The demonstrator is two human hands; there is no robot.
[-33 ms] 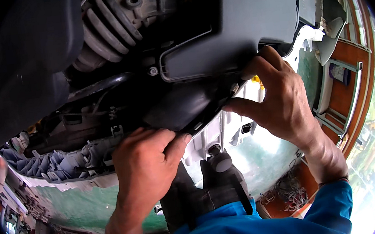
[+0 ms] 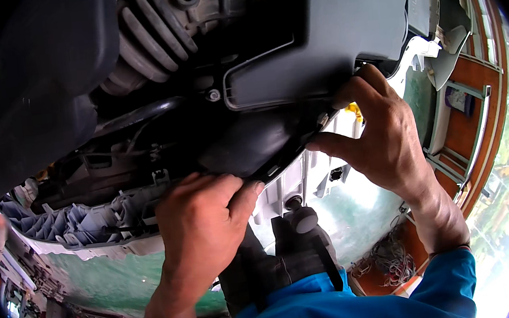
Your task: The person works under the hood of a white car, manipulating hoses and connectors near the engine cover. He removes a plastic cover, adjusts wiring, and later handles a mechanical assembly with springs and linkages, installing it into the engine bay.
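Black plastic forms the panel (image 2: 246, 142) at the near edge of the engine bay, lying between the person's two hands, below the grey plastic cover (image 2: 357, 18). The left hand (image 2: 202, 223) is closed on the panel's near edge, thumb on the person's side and fingers curled over. The right hand (image 2: 382, 136) reaches the same edge farther right, its thumb and fingers spread apart; the fingertips are partly hidden, so whether they clamp anything cannot be told. A ribbed intake hose (image 2: 152, 39) lies up and left, and the white bumper (image 2: 282, 190) sits just below the panel, over the green floor (image 2: 103, 280).
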